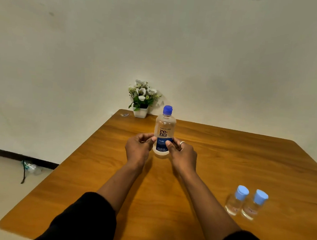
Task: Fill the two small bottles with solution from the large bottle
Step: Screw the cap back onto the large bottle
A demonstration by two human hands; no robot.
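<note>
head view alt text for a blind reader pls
A person's left hand and right hand grip an upright large bottle, blue cap on, on a wooden table. Two small bottles, capped, stand to the right; a potted plant sits at the back.

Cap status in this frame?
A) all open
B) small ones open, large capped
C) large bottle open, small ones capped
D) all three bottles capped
D: the large bottle, gripped by the left hand and right hand, wears its dark blue cap, and the left small bottle and right small bottle are each capped in light blue.
</note>
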